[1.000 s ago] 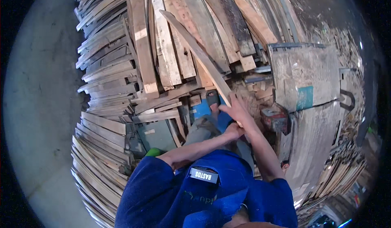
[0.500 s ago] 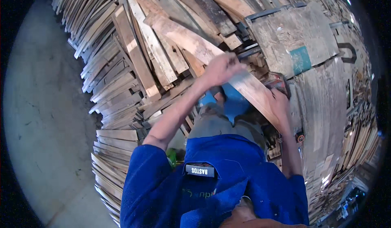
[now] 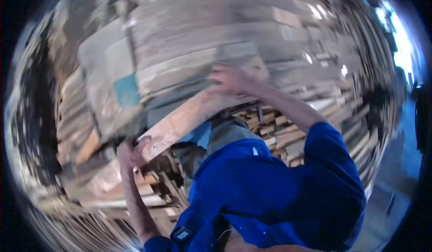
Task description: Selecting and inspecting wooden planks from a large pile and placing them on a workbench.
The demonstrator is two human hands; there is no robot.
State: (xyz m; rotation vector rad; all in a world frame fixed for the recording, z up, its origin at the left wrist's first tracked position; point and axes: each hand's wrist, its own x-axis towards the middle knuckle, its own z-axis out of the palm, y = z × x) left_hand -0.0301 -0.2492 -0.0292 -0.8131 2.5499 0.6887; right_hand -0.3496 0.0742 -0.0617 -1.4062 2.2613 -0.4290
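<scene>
A long, pale wooden board (image 3: 180, 117) lies slantwise across the front of my body, its right part higher in the picture than its left. My left hand (image 3: 129, 154) is closed on the board toward its left part. Farther right, the fingers of my right hand (image 3: 231, 81) wrap over its upper edge. Motion smears the picture, so the board's two ends are hard to make out. My blue-clothed torso and part of my legs show below the board.
Beyond the board is a large, worn, light-coloured surface (image 3: 180, 65). A teal patch (image 3: 126, 91) marks a pale panel to its left. Stacked wood pieces (image 3: 288, 139) lie at my right, and more timber (image 3: 153, 200) at lower left. Bright light enters at far right.
My view and body have turned rightward, bringing the worn surface in front. The board now rises to the right rather than the left. My right hand has moved to its upper part, my left to the lower.
</scene>
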